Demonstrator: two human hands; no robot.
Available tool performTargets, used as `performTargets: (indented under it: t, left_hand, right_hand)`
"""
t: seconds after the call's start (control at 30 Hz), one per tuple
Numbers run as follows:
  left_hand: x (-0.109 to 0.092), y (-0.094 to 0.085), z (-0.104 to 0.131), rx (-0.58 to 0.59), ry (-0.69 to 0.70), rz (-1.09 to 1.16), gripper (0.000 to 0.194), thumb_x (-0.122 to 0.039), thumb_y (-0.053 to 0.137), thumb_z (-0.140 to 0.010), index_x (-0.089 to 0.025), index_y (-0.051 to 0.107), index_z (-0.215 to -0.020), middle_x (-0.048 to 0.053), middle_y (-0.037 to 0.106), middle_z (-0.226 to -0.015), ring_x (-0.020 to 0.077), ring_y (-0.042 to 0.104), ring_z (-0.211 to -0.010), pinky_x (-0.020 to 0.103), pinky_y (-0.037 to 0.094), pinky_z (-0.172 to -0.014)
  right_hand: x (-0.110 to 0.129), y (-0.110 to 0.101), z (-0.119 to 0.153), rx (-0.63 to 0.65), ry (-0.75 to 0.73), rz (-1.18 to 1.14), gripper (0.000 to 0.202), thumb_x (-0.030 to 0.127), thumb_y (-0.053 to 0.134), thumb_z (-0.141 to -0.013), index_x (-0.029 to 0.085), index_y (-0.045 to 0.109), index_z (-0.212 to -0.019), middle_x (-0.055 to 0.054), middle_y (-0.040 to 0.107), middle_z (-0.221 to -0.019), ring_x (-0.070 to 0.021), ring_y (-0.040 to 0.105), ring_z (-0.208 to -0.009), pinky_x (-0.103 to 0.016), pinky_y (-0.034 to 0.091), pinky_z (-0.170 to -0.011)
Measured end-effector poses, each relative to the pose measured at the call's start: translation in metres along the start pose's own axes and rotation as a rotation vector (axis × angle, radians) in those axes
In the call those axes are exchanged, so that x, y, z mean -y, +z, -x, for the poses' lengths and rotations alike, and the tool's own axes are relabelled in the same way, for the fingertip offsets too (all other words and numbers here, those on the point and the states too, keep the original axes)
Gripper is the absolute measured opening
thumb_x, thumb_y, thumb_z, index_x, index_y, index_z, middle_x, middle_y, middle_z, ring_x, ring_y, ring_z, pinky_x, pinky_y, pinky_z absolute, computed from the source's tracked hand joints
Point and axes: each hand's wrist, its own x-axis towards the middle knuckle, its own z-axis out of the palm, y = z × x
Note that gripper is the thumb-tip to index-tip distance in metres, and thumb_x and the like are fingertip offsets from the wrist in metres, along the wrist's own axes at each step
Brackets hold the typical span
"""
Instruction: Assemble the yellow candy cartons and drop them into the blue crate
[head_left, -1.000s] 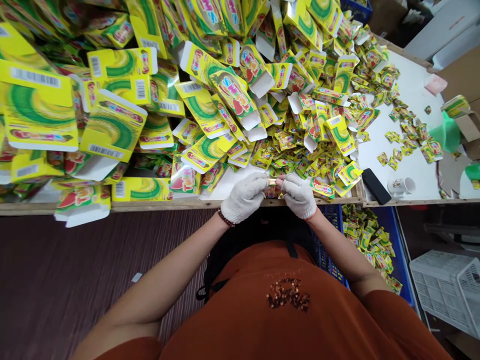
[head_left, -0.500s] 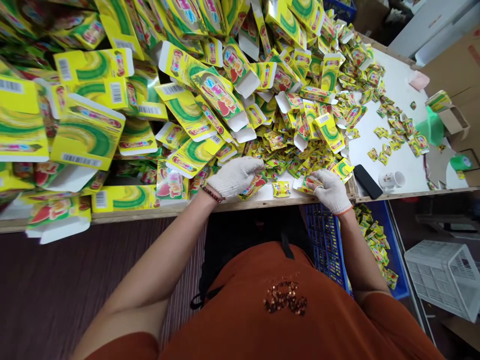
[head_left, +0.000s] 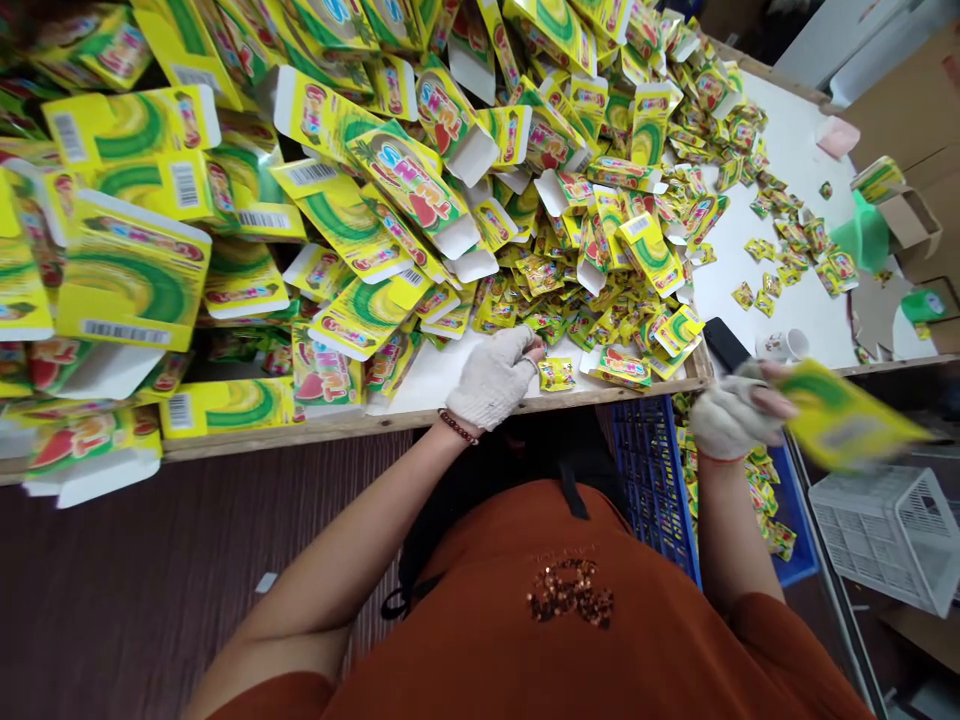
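Observation:
My left hand (head_left: 491,378), in a white knit glove, rests at the table's front edge. Its fingers are curled together, and what they hold, if anything, is hidden. Right beside its fingertips lies a small yellow candy packet (head_left: 556,374). My right hand (head_left: 735,412), also gloved, is out past the table edge, above a blue crate (head_left: 796,520). It grips a flat yellow carton (head_left: 847,415), smeared by motion. Between my hands, a carton with a watermelon picture (head_left: 619,366) lies on the table, near the heap of small packets (head_left: 592,310).
Yellow and green cartons (head_left: 390,200) are piled high on the left and middle of the table. A black phone (head_left: 726,345) and white mug (head_left: 782,345) stand near the right front edge. A green container (head_left: 862,240) sits farther right. Below is a white plastic crate (head_left: 885,530).
My right hand has left the carton on the table and swung right, now with a carton in its grip. The carton beneath my left hand is gone from there; that hand shifted slightly right.

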Motion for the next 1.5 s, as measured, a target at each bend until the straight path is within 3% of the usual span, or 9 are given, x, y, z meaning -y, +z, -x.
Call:
performTargets:
  t: [0.2,0.4,0.57,0.73,0.9,1.1,1.2,1.37,1.5]
  left_hand:
    - [-0.004,0.020,-0.001,0.042,-0.024,-0.399,0.012,-0.023,0.053,-0.089,-0.021,0.064,-0.091,0.010,0.064,-0.095,0.0250,0.059,-0.086,0.034,0.040,-0.068]
    - [-0.009,0.032,-0.034,0.014,0.085,-0.603,0.021,-0.013,0.055,-0.082,-0.021,0.065,-0.099,0.014,0.059,-0.110,0.0283,0.055,-0.094,0.038,0.039,-0.070]
    - [0.002,0.027,-0.046,-0.051,0.106,-0.444,0.017,-0.021,0.051,-0.089,-0.019,0.064,-0.080,0.013,0.061,-0.098,0.0281,0.055,-0.093,0.040,0.040,-0.076]
    - [-0.004,0.015,-0.028,-0.277,0.014,0.088,0.026,-0.031,0.050,-0.092,-0.019,0.061,-0.072,0.003,0.060,-0.074,0.0183,0.055,-0.079,0.031,0.043,-0.076]
    - [-0.011,0.016,-0.017,-0.093,-0.129,0.330,0.035,-0.038,0.051,-0.091,-0.018,0.056,-0.062,-0.002,0.051,-0.059,0.0137,0.048,-0.062,0.027,0.038,-0.061]
    - [-0.018,0.025,-0.017,0.237,-0.074,-0.371,0.009,-0.023,0.062,-0.084,-0.017,0.068,-0.088,0.009,0.067,-0.092,0.0222,0.063,-0.088,0.030,0.045,-0.073]
    - [-0.029,0.031,-0.017,0.339,-0.126,-0.595,0.024,-0.022,0.059,-0.085,-0.014,0.067,-0.107,0.015,0.066,-0.105,0.0276,0.064,-0.096,0.034,0.047,-0.076]
    - [-0.021,0.026,-0.016,0.243,-0.095,-0.436,0.020,-0.032,0.057,-0.087,-0.017,0.067,-0.094,0.012,0.066,-0.100,0.0276,0.061,-0.097,0.036,0.046,-0.081]
    - [-0.007,0.015,-0.010,0.113,-0.117,-0.047,0.013,-0.029,0.055,-0.086,-0.017,0.062,-0.085,0.004,0.064,-0.086,0.0184,0.057,-0.082,0.029,0.044,-0.075]
  right_hand:
    - [-0.013,0.024,-0.016,-0.043,-0.070,0.129,0.047,0.056,0.075,-0.071,0.019,0.066,-0.099,0.000,0.068,-0.075,-0.0136,0.062,-0.062,-0.025,0.051,-0.053]
    - [-0.026,0.042,-0.048,-0.075,-0.229,0.350,0.018,0.035,0.060,-0.084,0.020,0.069,-0.087,-0.003,0.071,-0.083,-0.0180,0.064,-0.076,-0.034,0.055,-0.075]
    - [-0.020,0.056,-0.073,-0.111,-0.372,0.531,0.020,0.022,0.054,-0.082,0.020,0.071,-0.094,-0.007,0.073,-0.097,-0.0222,0.065,-0.091,-0.039,0.053,-0.088]
    - [-0.018,0.062,-0.070,-0.057,-0.259,0.271,0.041,0.042,0.064,-0.082,0.018,0.064,-0.115,-0.008,0.071,-0.108,-0.0207,0.066,-0.089,-0.036,0.055,-0.082]
    - [-0.022,0.061,-0.064,0.026,-0.129,0.228,0.038,0.052,0.069,-0.078,0.018,0.067,-0.094,-0.001,0.067,-0.078,-0.0158,0.061,-0.068,-0.030,0.052,-0.067]
    - [-0.019,0.040,-0.048,-0.131,-0.089,0.173,0.032,0.049,0.071,-0.075,0.018,0.066,-0.080,0.002,0.061,-0.070,-0.0140,0.055,-0.067,-0.026,0.046,-0.063]
    - [-0.020,0.037,-0.041,-0.167,-0.035,0.138,0.032,0.047,0.074,-0.071,0.019,0.065,-0.083,0.003,0.058,-0.067,-0.0123,0.052,-0.062,-0.024,0.043,-0.058]
    - [-0.030,0.040,-0.039,-0.122,0.043,0.057,0.035,0.049,0.071,-0.074,0.019,0.065,-0.093,0.004,0.059,-0.067,-0.0088,0.044,-0.050,-0.023,0.036,-0.048]
    - [-0.034,0.043,-0.041,-0.023,-0.009,0.096,0.034,0.049,0.070,-0.078,0.019,0.067,-0.094,0.000,0.066,-0.081,-0.0135,0.057,-0.065,-0.026,0.046,-0.061]
